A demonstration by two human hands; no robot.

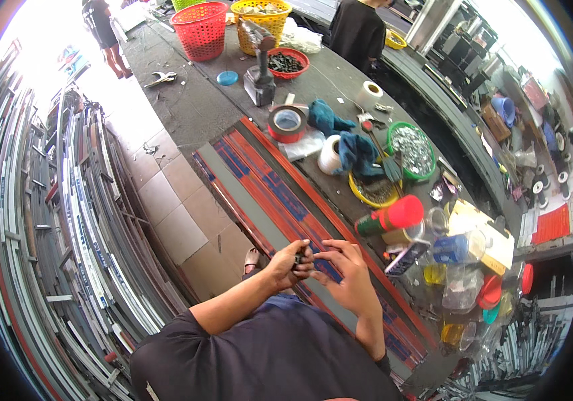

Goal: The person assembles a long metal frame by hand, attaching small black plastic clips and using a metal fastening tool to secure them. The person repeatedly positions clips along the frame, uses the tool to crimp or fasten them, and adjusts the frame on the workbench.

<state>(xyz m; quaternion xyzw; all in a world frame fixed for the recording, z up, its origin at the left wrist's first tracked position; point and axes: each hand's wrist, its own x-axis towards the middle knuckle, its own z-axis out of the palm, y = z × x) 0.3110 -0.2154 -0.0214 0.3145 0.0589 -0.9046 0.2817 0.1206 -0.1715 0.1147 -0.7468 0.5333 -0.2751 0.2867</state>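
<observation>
My left hand (285,269) is closed around a small dark piece (298,259), too little of which shows to name its kind. Just beside it, my right hand (348,279) has its fingers apart and nothing visible in them; its fingertips point toward the left hand. Both hands are held in front of my body, over several long profile strips (270,186) lying side by side on the workbench. The strips are reddish-brown and grey, with blue patches along them.
On the bench (189,110) stand a cordless drill (260,83), red basket (198,32), yellow basket (276,27), tape rolls (286,123) and green basket of metal pieces (411,150). Jars (464,284) crowd the right. Racked long profiles (92,220) fill the left. Another person (353,30) is across the bench.
</observation>
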